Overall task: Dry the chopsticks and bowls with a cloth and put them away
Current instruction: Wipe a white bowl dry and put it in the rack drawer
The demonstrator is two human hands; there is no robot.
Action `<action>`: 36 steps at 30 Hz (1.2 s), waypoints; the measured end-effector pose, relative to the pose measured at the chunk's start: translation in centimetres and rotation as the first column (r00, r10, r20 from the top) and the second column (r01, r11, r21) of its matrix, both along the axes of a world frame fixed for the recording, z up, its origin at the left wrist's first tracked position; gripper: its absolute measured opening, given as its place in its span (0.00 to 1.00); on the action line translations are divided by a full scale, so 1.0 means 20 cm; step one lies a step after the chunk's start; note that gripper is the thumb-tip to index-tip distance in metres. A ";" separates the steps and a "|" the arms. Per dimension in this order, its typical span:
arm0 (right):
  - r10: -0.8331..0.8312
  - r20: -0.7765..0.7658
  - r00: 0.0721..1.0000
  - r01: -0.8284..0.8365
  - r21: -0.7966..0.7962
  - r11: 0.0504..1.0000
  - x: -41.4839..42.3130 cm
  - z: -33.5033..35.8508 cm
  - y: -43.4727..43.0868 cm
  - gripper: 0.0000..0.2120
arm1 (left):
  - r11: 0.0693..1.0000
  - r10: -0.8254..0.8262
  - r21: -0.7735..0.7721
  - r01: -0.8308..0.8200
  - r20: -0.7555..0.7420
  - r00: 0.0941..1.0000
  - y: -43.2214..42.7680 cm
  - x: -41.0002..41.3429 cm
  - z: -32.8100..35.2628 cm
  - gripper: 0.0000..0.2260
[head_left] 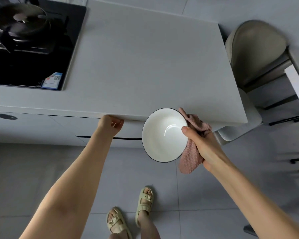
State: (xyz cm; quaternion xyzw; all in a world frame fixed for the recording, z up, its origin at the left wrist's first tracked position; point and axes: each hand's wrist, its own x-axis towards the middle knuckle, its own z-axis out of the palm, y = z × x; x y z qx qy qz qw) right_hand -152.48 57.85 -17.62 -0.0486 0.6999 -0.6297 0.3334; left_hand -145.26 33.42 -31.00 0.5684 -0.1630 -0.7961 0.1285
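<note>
A white bowl (160, 135) with a thin dark rim hangs in the air in front of the counter's front edge. My right hand (202, 145) grips it, thumb over the rim, with a pink waffle cloth (191, 157) pressed between palm and bowl. My left hand (110, 125) is curled under the counter lip, fingers hooked on the top edge of a drawer front (86, 125). No chopsticks show.
The grey countertop (145, 66) stretches ahead. A black hob (33, 49) with a dark pan (19, 18) sits at the left. A beige chair (254, 52) stands right of the counter. My sandalled feet (131, 214) stand on grey floor tiles.
</note>
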 end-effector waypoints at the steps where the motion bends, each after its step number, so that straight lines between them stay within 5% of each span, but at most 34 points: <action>1: -0.010 0.005 1.000 0.010 -0.011 1.000 0.00 -0.01 0.01 0.19 | 1.000 0.028 -0.010 -0.028 -0.050 0.998 -0.01 0.00 0.01 0.13; 4: -0.021 0.001 1.000 0.021 -0.032 0.999 0.02 -0.02 0.03 0.17 | 0.993 0.110 0.059 -0.104 -0.121 0.987 0.03 0.01 0.01 0.17; 7: -0.020 0.006 1.000 0.020 -0.033 0.999 0.04 -0.03 0.05 0.16 | 0.986 0.165 0.013 -0.166 -0.165 0.972 0.06 0.03 -0.01 0.32; 11: -0.086 0.079 0.993 0.086 0.007 0.996 0.07 -0.06 0.08 0.09 | 0.992 0.128 -0.019 -0.129 -0.032 0.991 0.11 0.09 0.01 0.29; 20: -0.056 0.145 0.988 0.054 0.020 0.998 0.17 -0.10 0.02 0.09 | 0.964 -0.264 0.004 0.268 0.186 0.946 0.23 0.40 0.09 0.10; 23: -0.052 0.178 0.983 0.042 0.061 0.997 0.22 -0.13 0.00 0.07 | 0.927 -0.373 0.058 0.370 0.220 0.901 0.23 0.54 0.11 0.13; 32: -0.003 0.289 0.957 -0.021 0.081 0.997 0.37 -0.26 -0.06 0.11 | 0.815 -0.563 0.249 0.523 0.124 0.817 0.37 0.89 0.10 0.17; 36: 0.037 0.308 0.951 -0.066 0.086 0.994 0.41 -0.33 -0.10 0.12 | 0.654 -0.748 0.245 0.715 0.072 0.660 0.37 0.98 0.13 0.12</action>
